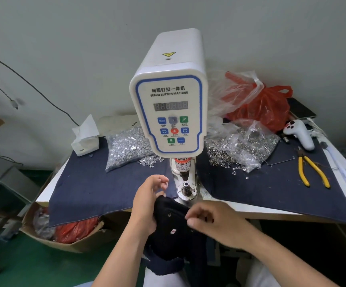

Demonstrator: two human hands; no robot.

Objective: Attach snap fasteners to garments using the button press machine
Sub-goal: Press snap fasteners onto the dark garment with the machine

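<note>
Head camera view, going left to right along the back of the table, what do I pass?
White tissue box → clear bag of silver fasteners → white servo button machine → red plastic bag → white handheld controller → yellow-handled pliers.

The gap between the punch [183, 175] and the die [186, 187] is narrow, with the machine head [169, 112] hanging over it. Left of the die lies bare cloth [97, 183], open up to the stud bag [126, 148]. Right, loose snaps [230, 162] (some scattered singly) and pliers [310, 170] crowd the table [250, 210].
</note>
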